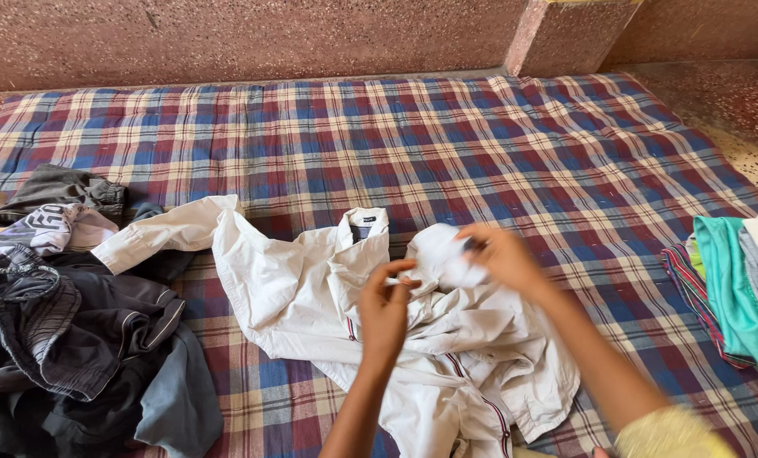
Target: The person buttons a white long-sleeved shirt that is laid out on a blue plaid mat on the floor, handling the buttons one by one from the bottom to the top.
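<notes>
A crumpled white shirt with a collar and one sleeve stretched to the left lies on a plaid mattress. My left hand pinches a fold of the shirt's front near its middle. My right hand grips another bunch of the white fabric and lifts it a little above the mattress; it is blurred. Both hands are close together over the shirt's middle.
A heap of dark clothes lies at the left edge of the mattress. Folded clothes in teal, white and stripes are stacked at the right. A speckled stone wall runs behind, with stone floor on the right.
</notes>
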